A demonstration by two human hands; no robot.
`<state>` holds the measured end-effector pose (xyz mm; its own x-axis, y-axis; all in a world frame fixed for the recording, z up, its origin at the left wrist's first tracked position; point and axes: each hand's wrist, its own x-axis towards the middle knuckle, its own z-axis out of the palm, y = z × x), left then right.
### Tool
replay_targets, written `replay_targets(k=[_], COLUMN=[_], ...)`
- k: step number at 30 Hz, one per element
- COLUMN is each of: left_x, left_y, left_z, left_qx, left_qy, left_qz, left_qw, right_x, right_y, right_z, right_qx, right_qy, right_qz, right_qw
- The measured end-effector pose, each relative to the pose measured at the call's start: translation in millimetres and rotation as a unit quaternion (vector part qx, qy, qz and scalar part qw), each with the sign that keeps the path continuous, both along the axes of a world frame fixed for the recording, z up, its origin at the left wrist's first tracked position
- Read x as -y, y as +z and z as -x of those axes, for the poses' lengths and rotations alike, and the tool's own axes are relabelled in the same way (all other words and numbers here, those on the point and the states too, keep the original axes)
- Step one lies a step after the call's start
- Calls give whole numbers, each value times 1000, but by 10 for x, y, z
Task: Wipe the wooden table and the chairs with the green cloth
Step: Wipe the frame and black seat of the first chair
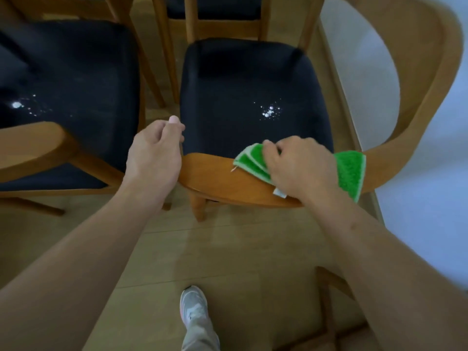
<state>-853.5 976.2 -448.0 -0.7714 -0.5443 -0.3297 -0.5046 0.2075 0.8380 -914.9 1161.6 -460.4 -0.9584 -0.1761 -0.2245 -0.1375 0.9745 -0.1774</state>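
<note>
My right hand (298, 168) presses the folded green cloth (350, 171) onto the curved wooden backrest (215, 178) of the chair in front of me. That chair has a dark seat (248, 92) with white crumbs (269, 111) right of its middle. My left hand (154, 153) hovers at the backrest's left end, fingers loosely curled, with nothing in it. A second chair's dark seat (71, 84) at the left carries white crumbs (17, 105) too.
More wooden chair legs (167, 46) and another dark seat stand beyond the two chairs. A white wall (415, 188) runs along the right. Below lie the wooden floor (228, 249), my shoe (193, 306) and another chair's frame (326, 287) at lower right.
</note>
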Motion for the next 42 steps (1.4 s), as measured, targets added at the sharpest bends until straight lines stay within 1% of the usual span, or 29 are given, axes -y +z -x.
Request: replay_targets(k=[2, 5, 7, 10, 12, 14, 16, 18, 20, 22, 25, 27, 30, 32, 34, 35, 36, 38, 39, 40, 42], left_x=[50, 64, 30, -41, -101, -187, -284, -358, -382, -361, -352, -349, -314, -285, -285, -296, -311, -377, -420, -462, -514], left_y=[-25, -84, -117, -115, -81, -39, -14, -7, -20, -38, -36, -30, -21, 12, 53, 65, 64, 59, 55, 44, -11], left_z=[-27, -76, -111, -121, -105, -78, -43, -7, 14, 19, 27, 48, 64, 70, 82, 95, 110, 135, 139, 135, 115], left_qx=[-3, 3, 11, 25, 17, -3, -19, -22, -18, -15, -4, -4, -9, 6, 32, 47, 58, 54, 43, 36, 34], left_qy=[18, 43, 48, 60, 51, 7, -36, -56, -48, -33, -22, -3, 64, 116, 137, 129, 102, 14, -27, -56, -72], left_qz=[-32, -67, -78, -69, -34, 18, 71, 111, 113, 93, 61, 35, -46, -111, -141, -126, -85, 44, 101, 141, 186], left_qw=[999, 997, 996, 995, 998, 1000, 997, 992, 992, 995, 998, 999, 997, 987, 980, 982, 990, 997, 994, 988, 979], right_x=[36, 383, 708, 969, 885, 657, 332, -66, -347, -352, -15, 285, 703, 861, 849, 780, 673, 385, 218, 49, -261], right_y=[-14, -76, -117, -170, -195, -125, -91, -79, -46, -65, -93, -107, -132, -163, -205, -225, -236, -234, -215, -198, -153], right_z=[-8, -260, -490, -628, -597, -496, -298, -49, 127, 132, -84, -247, -428, -513, -557, -571, -587, -567, -521, -457, -284], right_qx=[-20, -90, -117, -135, -160, -142, -102, -68, -49, -62, -97, -104, -129, -137, -154, -159, -163, -164, -169, -175, -157], right_qy=[-10, 52, 78, 62, 87, 132, 141, 95, 28, 8, 34, 39, 41, 59, 85, 102, 114, 120, 111, 93, 63], right_qz=[-6, 1, 25, 60, 91, 90, 66, 17, 1, -4, -8, 18, 49, 71, 91, 102, 116, 123, 112, 100, 82], right_qw=[1000, 995, 990, 987, 979, 977, 983, 993, 998, 998, 995, 994, 990, 986, 980, 977, 973, 971, 973, 975, 982])
